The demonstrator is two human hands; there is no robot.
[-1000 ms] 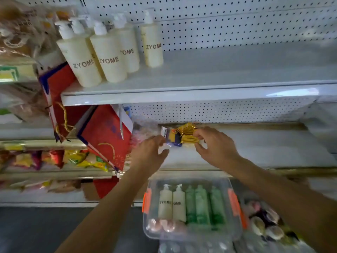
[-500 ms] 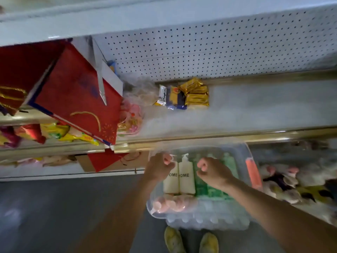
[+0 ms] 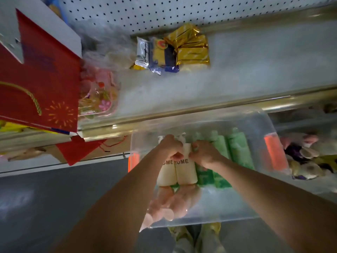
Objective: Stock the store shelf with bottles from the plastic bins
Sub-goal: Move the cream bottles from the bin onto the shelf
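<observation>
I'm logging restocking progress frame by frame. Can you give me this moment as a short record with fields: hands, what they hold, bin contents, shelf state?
left hand: grip curled on the left cream bottle
right hand: grip curled on the right cream bottle
bottle state: both lying in the clear plastic bin, not yet lifted
other bin contents: green bottles, pink items against the near wall
bin clasps: orange
shelf above bin: holds gold foil packets near the back; no bottles on it in view
</observation>
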